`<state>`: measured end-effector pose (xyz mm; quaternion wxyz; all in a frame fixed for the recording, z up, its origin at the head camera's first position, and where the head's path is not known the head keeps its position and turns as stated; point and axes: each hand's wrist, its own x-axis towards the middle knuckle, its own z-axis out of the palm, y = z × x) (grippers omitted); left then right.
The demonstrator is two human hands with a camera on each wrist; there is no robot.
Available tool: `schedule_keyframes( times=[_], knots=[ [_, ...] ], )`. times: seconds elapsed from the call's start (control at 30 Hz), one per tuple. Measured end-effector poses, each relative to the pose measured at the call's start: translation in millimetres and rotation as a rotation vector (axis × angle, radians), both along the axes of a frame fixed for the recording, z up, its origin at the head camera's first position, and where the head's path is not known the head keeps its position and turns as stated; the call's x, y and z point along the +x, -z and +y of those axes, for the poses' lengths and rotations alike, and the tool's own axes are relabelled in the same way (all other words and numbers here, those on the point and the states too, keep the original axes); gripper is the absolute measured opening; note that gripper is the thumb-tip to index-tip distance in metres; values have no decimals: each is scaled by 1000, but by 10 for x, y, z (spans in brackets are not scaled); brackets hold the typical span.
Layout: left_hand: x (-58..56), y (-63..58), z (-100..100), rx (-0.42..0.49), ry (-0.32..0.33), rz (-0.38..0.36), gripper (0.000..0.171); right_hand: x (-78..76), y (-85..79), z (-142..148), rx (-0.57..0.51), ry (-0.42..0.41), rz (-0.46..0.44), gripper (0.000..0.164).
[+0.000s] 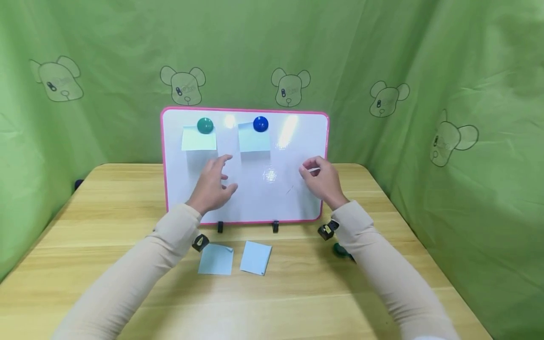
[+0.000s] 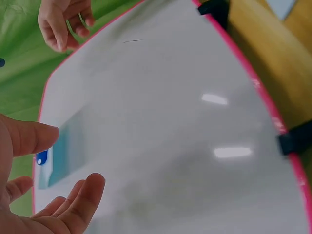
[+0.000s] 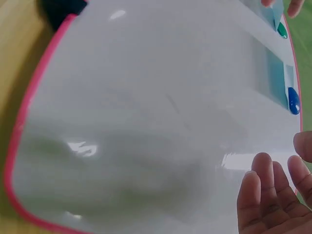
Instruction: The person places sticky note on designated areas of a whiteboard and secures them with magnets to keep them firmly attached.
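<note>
A whiteboard (image 1: 280,198) with a pink frame stands upright on the table. On its upper part a green round magnet (image 1: 205,125) holds a pale sticky note (image 1: 199,140), and a blue round magnet (image 1: 260,124) holds a light blue sticky note (image 1: 254,140). My left hand (image 1: 212,184) is in front of the board below these notes, fingers spread and nothing in them. Before the board's right side is my right hand (image 1: 321,178), its fingers loosely bent; in the right wrist view thumb and fingers (image 3: 263,195) are apart with nothing between them.
Two blue sticky notes, one on the left (image 1: 216,259) and one on the right (image 1: 256,258), lie on the table before the board. Black feet (image 1: 276,226) support its lower edge. A green object (image 1: 341,250) lies partly behind my right forearm. Green curtains (image 1: 238,47) surround the table.
</note>
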<state>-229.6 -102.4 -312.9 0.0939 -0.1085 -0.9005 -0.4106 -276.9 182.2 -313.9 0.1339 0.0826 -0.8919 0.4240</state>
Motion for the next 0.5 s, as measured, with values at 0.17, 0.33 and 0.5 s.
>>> schedule_keyframes(
  times=[0.17,0.33,0.5],
  knots=[
    [71,163,-94,1,-9,-53,70,63,132,180,29,16,-19,21],
    [151,306,-165,-22,-3,-101,70,139,279,367,51,25,-27,24],
    [200,481,-247,-48,14,-127,69,233,403,564,80,23,-68,27]
  ],
)
